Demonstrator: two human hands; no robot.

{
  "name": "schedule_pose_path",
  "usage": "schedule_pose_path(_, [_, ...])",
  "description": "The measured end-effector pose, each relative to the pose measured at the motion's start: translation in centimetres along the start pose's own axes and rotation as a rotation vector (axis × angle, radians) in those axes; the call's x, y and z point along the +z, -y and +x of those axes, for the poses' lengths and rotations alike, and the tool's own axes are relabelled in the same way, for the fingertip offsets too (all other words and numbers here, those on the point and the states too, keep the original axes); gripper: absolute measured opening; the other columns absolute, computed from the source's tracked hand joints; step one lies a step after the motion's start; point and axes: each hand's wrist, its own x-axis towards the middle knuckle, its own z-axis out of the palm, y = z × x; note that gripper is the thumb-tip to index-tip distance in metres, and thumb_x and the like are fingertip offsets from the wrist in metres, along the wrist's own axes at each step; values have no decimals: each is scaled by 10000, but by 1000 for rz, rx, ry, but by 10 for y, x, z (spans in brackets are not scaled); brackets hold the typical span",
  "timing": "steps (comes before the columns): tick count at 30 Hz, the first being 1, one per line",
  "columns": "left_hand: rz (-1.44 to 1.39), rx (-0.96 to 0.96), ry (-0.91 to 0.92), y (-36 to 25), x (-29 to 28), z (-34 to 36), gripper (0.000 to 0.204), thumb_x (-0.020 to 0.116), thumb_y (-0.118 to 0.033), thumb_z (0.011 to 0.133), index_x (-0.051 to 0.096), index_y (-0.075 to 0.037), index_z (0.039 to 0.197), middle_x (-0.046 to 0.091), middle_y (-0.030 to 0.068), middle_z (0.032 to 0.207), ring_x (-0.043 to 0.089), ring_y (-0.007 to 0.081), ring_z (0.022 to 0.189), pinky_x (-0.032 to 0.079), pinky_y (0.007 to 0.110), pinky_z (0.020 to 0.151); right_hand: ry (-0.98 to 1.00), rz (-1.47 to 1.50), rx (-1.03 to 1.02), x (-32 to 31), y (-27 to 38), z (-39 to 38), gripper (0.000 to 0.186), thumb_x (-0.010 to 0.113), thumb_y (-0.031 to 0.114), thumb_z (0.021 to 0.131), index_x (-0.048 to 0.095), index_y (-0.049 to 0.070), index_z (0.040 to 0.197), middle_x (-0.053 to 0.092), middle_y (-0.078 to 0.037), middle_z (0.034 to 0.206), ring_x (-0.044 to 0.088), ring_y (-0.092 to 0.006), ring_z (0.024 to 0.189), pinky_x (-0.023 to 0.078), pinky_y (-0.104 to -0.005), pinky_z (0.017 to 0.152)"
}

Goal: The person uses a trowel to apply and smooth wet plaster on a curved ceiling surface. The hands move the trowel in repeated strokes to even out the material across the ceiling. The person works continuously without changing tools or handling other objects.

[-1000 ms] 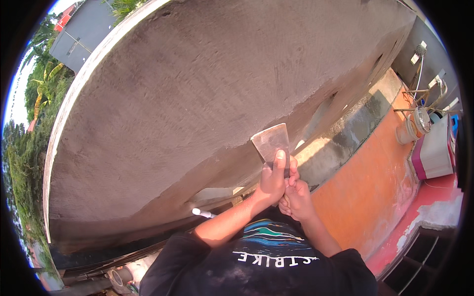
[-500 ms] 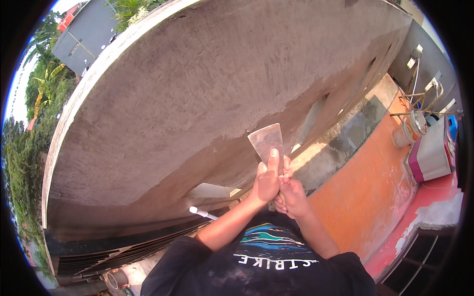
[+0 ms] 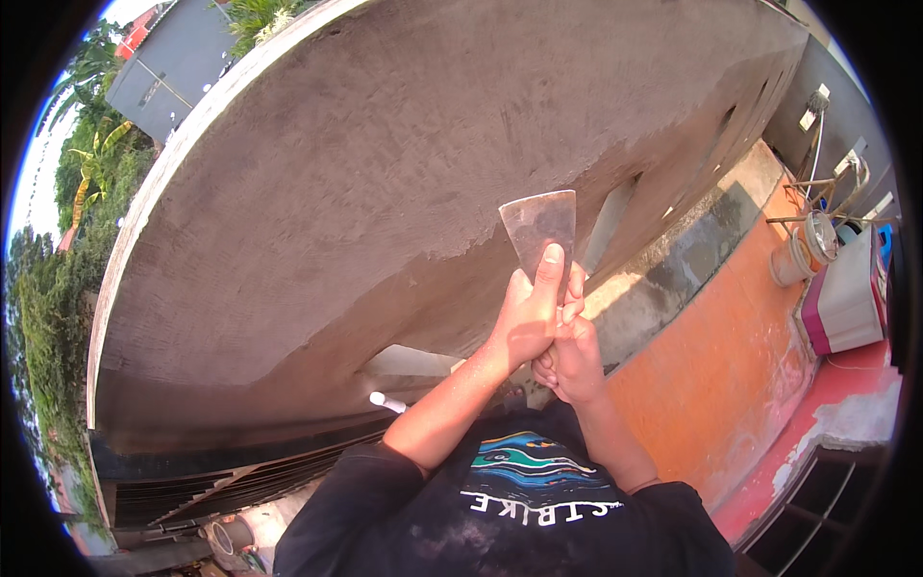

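A broad metal scraper (image 3: 540,223) points away from me, its blade flaring toward the far edge. My left hand (image 3: 527,313) pinches the blade's lower part, thumb along the front face and fingers behind. Just below, my right hand (image 3: 577,361) is closed around the handle, which is mostly hidden by the fingers. Both hands touch each other. Beyond the blade stands a grey-brown plastered wall (image 3: 385,163), with a darker, wetter-looking upper coat ending in a ragged edge. From this view I cannot tell whether the blade touches the wall.
An orange floor (image 3: 692,375) runs to the right of the wall. Buckets (image 3: 790,262) and a white and magenta box (image 3: 841,306) stand at the far right. A white pipe end (image 3: 386,402) sticks out near my left forearm. Rectangular openings (image 3: 413,362) pierce the wall.
Both hands and the scraper have moved up the picture and slightly right, away from my body. The blade stands a little more upright. The grip looks the same.
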Motion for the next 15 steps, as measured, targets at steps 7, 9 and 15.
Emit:
schedule_pose_path(7, [-60, -63, -62, 19, 6, -10, 574, 306, -549, 1037, 472, -73, 764, 456, -6, 609, 423, 65, 533, 348, 234, 493, -39, -12, 144, -12, 0, -17, 283, 451, 330, 1048, 490, 68, 951, 463, -18, 602, 392, -74, 391, 327, -214, 350])
schedule_pose_path(9, [-77, -47, -80, 34, -1, -15, 583, 319, -573, 1026, 477, -65, 785, 467, 11, 616, 437, 81, 543, 366, 239, 495, -97, 12, 232, -12, -12, -23, 254, 434, 276, 1059, 478, 72, 913, 462, -10, 590, 386, -72, 388, 329, -223, 359])
schedule_pose_path(15, [-57, -59, -161, 47, -19, -16, 599, 324, -581, 1021, 487, -58, 778, 457, 14, 613, 449, 101, 544, 402, 256, 512, -71, 52, 256, -9, -28, -13, 219, 432, 263, 1060, 476, 73, 959, 460, -8, 598, 389, -75, 386, 319, -225, 351])
